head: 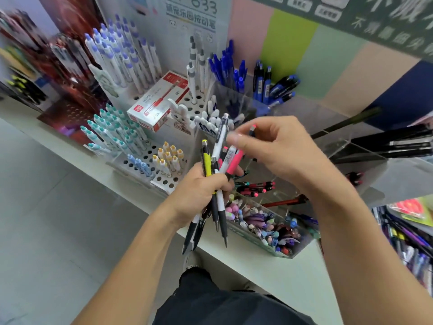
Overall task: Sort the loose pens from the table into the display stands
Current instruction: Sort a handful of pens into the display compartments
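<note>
My left hand grips a bundle of several pens, tips pointing down; among them a yellow-bodied one, white ones and a pink one. My right hand is above and to the right of the bundle, its thumb and forefinger pinching the top end of a dark pen with a pink cap. Behind the hands stand white perforated display stands holding teal-capped, blue-capped and yellow-capped pens. A clear acrylic divided holder with red and pink pens lies under my right hand.
A red and white pen box lies on a stand. Blue pens stand in a clear cup at the back. A clear bin of small colourful erasers sits at the counter's front edge. Black pens lie at the right. The floor is on the left.
</note>
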The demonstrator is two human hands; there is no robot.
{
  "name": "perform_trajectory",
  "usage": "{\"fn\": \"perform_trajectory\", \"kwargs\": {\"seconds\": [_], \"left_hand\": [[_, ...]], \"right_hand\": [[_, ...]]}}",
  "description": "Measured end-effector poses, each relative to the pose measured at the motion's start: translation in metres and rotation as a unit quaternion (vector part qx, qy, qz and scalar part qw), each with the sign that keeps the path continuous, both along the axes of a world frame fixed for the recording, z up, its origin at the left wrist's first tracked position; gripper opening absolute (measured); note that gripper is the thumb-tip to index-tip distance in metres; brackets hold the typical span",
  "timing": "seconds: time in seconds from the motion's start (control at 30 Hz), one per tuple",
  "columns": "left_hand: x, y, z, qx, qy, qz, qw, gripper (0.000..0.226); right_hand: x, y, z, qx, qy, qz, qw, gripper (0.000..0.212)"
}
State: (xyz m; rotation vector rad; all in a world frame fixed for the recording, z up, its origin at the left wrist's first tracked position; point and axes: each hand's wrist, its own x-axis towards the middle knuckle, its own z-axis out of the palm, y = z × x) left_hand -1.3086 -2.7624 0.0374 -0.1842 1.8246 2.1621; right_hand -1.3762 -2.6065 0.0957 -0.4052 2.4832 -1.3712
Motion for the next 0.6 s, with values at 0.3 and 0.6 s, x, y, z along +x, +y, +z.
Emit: {"fn": "perform_trajectory", "kwargs": {"seconds": [0.3,0.6], "left_hand": [[-0.010,0.028,-0.002,0.007,-0.016,-0.049,0.999,0.007],[-0.009,0.030,-0.005,0.035,-0.029,-0.008,0.999,0.010]], "right_hand": [[0.005,0.045,-0.005,-0.132,-0.147,-0.092,0.976,0.010],[0.001,0.037,0.005,-0.168,-0.181,-0.127,0.961,0.007]]}}
